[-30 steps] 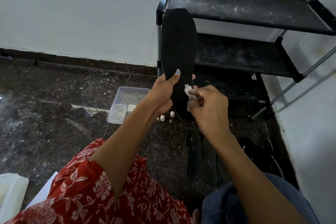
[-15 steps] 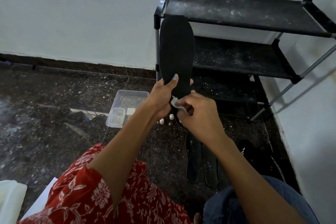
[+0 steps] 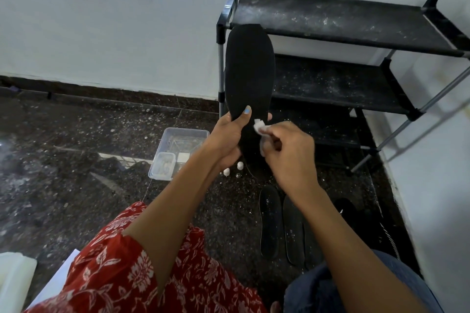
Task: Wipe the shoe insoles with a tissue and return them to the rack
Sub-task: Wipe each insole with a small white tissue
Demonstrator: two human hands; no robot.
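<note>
My left hand [image 3: 226, 138] grips a black insole [image 3: 249, 71] near its lower end and holds it upright, with the thumb across its face. A small wad of white tissue [image 3: 260, 126] is pinched in my right hand [image 3: 287, 152] and pressed against the insole just right of the left thumb. The insole's heel end is hidden behind both hands. Two more black insoles [image 3: 270, 221] [image 3: 293, 230] lie side by side on the floor below my right wrist. The black shoe rack [image 3: 330, 20] stands behind, its dusty shelves bare.
A clear plastic box [image 3: 178, 152] with a smaller tub in it sits on the dark speckled floor to the left. Small white bits [image 3: 232, 169] lie near it. A dark shoe [image 3: 348, 211] lies by the right wall. A white object [image 3: 12, 277] is at the bottom left.
My right hand with the tissue slid down the insole and back up toward the left thumb. The insole stays upright in my left hand.
</note>
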